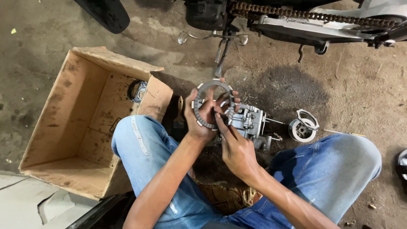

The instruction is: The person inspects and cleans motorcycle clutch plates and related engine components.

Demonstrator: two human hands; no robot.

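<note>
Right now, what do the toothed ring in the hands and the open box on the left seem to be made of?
The toothed ring, held in the left hand, looks like dull grey metal, perhaps with a friction lining: thin, flat, with notched tabs. The open box looks like brown corrugated cardboard, matt, with dark stains and bent flaps.

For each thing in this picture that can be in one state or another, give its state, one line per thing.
Ring plate: held up, gripped by the left hand.
Right hand: fingers pinching at the ring's inner edge.
Cardboard box: open, lying on its side.
Metal engine part: resting on the ground, behind the hands.
Round drum part: on the ground, apart from the hands.
Drive chain: fitted on the motorcycle.
</note>
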